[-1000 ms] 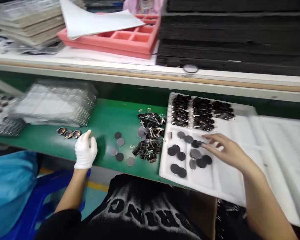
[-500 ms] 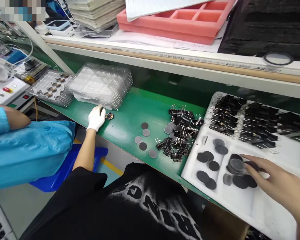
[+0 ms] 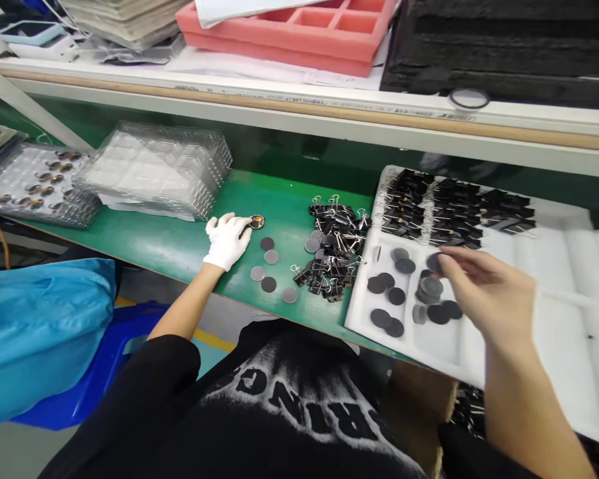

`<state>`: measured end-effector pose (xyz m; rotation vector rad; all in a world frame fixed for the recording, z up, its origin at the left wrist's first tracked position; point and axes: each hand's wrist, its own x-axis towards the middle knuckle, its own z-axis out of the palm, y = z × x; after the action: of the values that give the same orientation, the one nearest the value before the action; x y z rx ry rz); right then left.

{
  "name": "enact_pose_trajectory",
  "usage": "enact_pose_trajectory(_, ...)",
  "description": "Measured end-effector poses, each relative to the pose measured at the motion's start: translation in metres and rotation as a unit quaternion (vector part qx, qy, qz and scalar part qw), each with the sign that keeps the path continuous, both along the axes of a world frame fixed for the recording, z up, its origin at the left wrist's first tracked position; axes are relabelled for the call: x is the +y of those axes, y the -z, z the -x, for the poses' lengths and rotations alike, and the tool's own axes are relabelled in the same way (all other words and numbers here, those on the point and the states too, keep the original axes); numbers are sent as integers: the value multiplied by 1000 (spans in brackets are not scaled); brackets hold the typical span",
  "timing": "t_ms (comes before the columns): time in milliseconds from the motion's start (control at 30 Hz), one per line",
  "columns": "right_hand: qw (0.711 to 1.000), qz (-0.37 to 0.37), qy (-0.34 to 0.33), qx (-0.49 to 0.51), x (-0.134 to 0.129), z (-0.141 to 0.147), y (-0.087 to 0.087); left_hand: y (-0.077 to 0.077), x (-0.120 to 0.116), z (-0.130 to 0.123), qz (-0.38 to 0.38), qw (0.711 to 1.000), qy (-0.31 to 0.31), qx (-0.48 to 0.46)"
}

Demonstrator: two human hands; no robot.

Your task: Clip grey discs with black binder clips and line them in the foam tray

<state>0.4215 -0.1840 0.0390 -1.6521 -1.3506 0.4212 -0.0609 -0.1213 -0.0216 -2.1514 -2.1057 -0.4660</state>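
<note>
My left hand [image 3: 228, 241], in a white glove, rests over the green bench with its fingertips closed on the edge of a small round part [image 3: 257, 221] with a dark rim and an amber middle. Between thumb and fingers, my bare right hand [image 3: 489, 293] pinches a dark disc [image 3: 433, 263] above the white foam tray [image 3: 434, 346]. Below it in the tray lies a small pile of discs [image 3: 429, 289], grey and black. More black discs [image 3: 380, 318] lie in the compartment to the left. Several loose discs [image 3: 268, 285] are scattered on the bench near my left hand.
A heap of black binder clips [image 3: 332, 259] sits beside the tray; rows of clips [image 3: 432, 206] fill its far side. Clear plastic trays [image 3: 154, 166] are stacked at the left. Overhead runs a shelf [image 3: 279, 110] with a pink foam box [image 3: 284, 46]. A person's blue sleeve [image 3: 44, 332] is at left.
The view has turned to the right. My left hand has moved rightward along the bench with the round part, nearer the loose discs. My right hand has lifted a disc off the pile.
</note>
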Motion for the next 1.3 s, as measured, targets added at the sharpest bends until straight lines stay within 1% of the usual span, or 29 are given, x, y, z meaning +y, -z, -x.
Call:
enact_pose_trajectory(100,986,23,-95,132,-1,34,-9,-13,17,-4,20,999,17,29)
enact_pose_trajectory(200,953,49,-169,248,2,59,-12,-29,36,-6,73,994,57,65)
enact_pose_trajectory(300,904,91,-202,366,9,77,-11,-40,59,-11,138,976,118,117)
enact_pose_trajectory(400,861,130,-213,444,16,89,-9,-44,78,-18,164,965,142,144)
enact_pose_trajectory(467,846,140,-215,467,20,96,-6,-45,85,-20,159,962,152,159)
enact_pose_trajectory(533,841,140,-216,476,22,101,-4,-47,88,-23,139,959,167,181)
enact_pose_trajectory(633,842,126,-220,477,23,109,-2,-56,80,-35,75,962,184,188)
enact_pose_trajectory(700,851,118,-228,459,24,115,-3,-65,67,-50,24,963,208,171)
enact_pose_trajectory(733,859,113,-236,440,24,118,-4,-70,59,-60,2,959,230,165)
enact_pose_trajectory(867,903,62,-269,331,27,132,-12,-84,27,-103,-66,921,355,147)
enact_pose_trajectory(933,924,38,-272,266,27,138,-14,-86,17,-118,-105,905,394,123)
enact_pose_trajectory(1033,950,20,-260,173,27,142,-14,-84,11,-130,-159,892,413,88)
enact_pose_trajectory(1133,960,25,-250,124,27,142,-11,-81,9,-133,-190,884,420,76)
enact_pose_trajectory(1233,960,62,-246,119,28,140,-9,-82,7,-134,-185,882,423,89)
enact_pose_trajectory(1300,953,90,-245,153,29,138,-8,-84,5,-135,-153,889,421,101)
